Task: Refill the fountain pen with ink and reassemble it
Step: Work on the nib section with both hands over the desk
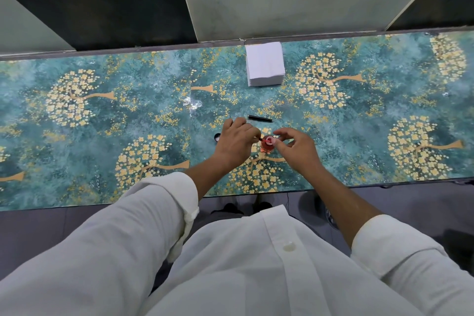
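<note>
I am in the middle of the job — the filling part. My left hand (237, 142) pinches the thin front part of the pen (259, 139), and its tip points into the open ink bottle (267, 145). My right hand (295, 147) has its grip curled around the little bottle of red ink, with fingertips on its sides to keep it from tipping.

So some steps look done. The bottle is open, and its small round lid (217, 137) lies on the table just past my left hand. The pen is taken apart too — a black pen piece (259, 118) lies by itself a bit farther away from me. I cannot tell if it is the barrel or the cap.

What I think is left: get the ink up into the pen, lift it out, maybe wipe it, then put the black piece back on and close the bottle.

The table (102, 110) is long and shiny, blue-green, with yellow flower trees all over it. A stack of white paper squares (265, 67) sits near the far edge. Behind the table stand pale wall panels with dark gaps between them. I am standing, in a white shirt with the sleeves pushed up.
</note>
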